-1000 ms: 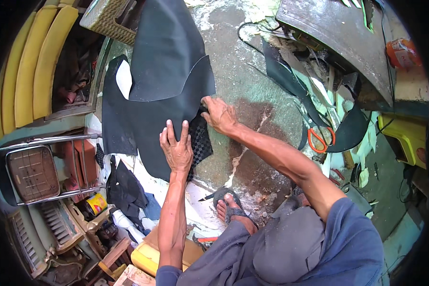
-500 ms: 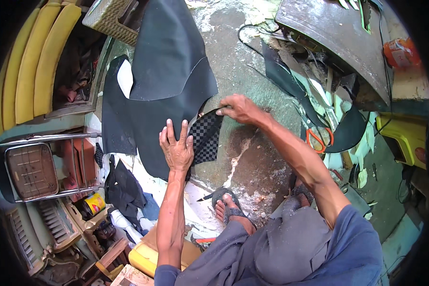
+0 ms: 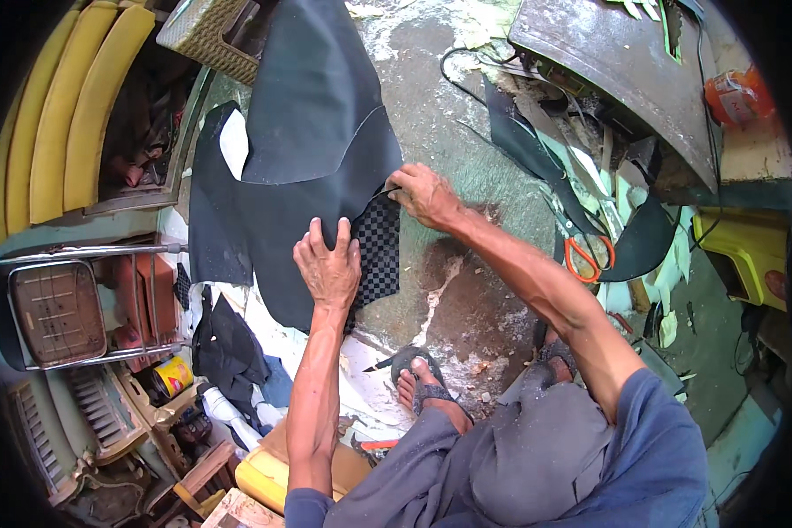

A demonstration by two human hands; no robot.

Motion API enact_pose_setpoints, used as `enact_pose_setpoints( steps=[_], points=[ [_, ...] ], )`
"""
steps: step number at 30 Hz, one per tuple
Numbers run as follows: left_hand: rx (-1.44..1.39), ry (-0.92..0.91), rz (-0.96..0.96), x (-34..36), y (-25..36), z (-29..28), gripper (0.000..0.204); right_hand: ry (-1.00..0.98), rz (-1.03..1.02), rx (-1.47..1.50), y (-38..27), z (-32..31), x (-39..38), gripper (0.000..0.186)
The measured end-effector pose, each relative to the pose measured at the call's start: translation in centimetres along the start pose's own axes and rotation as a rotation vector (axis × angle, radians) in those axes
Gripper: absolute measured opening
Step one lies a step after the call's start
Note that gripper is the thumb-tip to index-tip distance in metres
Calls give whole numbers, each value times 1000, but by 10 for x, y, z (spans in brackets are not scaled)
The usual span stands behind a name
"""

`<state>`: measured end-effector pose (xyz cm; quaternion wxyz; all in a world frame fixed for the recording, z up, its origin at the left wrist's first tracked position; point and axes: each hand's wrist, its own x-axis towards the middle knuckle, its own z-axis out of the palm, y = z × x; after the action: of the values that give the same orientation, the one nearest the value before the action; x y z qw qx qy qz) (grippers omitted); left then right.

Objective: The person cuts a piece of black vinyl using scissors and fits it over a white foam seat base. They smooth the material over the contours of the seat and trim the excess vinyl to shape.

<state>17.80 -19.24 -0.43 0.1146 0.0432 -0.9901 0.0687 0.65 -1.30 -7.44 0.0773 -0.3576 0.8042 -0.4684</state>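
Observation:
A large black sheet of leather-like material [image 3: 282, 224] lies on the floor in front of me, with a second black piece [image 3: 312, 88] on top of its far part. My left hand [image 3: 328, 271] rests on the sheet near its right edge, fingers apart and a little bent. Beside it shows a black-and-grey checkered patch [image 3: 380, 255], either a separate fabric or the sheet's underside; I cannot tell which. At the patch's upper corner, my right hand [image 3: 425, 198] pinches the edge of the black sheet between thumb and fingers.
Orange-handled scissors [image 3: 590, 257] lie among black and white scraps at the right, below a dark metal-topped table [image 3: 612, 70]. Yellow curved pads [image 3: 92, 114] stand at the upper left. A metal-framed chair [image 3: 57, 312] and a yellow can [image 3: 174, 376] are at the left. My sandalled foot [image 3: 421, 385] is near.
My right hand has shifted slightly left and up along the sheet's edge, which now lies lower over the checkered patch. The fingers of my left hand have bent more.

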Motion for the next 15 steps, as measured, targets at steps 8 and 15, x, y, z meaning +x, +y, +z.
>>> enact_pose_setpoints(
  steps=[8, 15],
  points=[
    [202, -238, 77, 26, 3, -16, 77, -15, 25, -57, 11, 10, 2, 15],
    [196, -146, 134, 17, -3, -2, 75, 13, 14, -49, 10, 10, 4, 12]
  ],
)
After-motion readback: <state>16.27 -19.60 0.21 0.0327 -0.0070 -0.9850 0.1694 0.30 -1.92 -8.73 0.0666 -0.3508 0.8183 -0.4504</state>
